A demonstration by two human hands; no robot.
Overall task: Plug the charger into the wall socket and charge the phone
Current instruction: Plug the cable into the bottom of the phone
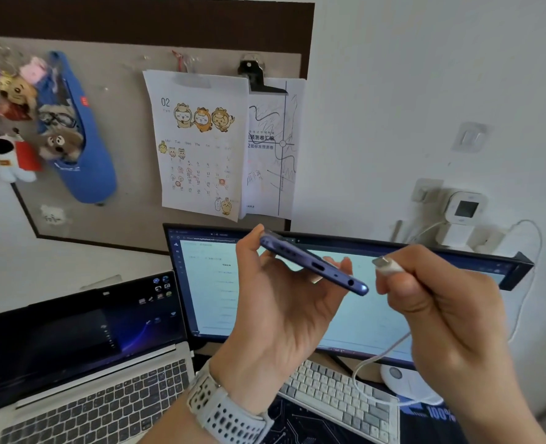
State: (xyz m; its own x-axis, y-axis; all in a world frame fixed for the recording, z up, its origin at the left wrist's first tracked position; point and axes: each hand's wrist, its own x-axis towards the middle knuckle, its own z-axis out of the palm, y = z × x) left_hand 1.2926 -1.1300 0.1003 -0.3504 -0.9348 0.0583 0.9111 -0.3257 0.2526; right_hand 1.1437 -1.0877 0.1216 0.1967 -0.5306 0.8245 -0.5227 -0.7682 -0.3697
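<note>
My left hand (275,312) holds a blue phone (313,262) edge-on in front of the monitor, its bottom edge with the charging port facing me. My right hand (441,302) pinches the white cable plug (387,264), whose metal tip points left at the phone, a short gap away from its lower corner. The white cable (380,357) loops down from my right hand over the keyboard. A white charger (454,233) sits plugged in at the wall socket (425,190) area on the right wall, with a cable running from it.
A monitor (515,270) stands behind my hands, an open laptop (83,357) at the left and a white keyboard (335,392) below. A pinboard with a calendar (198,142), plush toys and a blue pouch hangs on the wall. A small white display device (465,208) sits above the charger.
</note>
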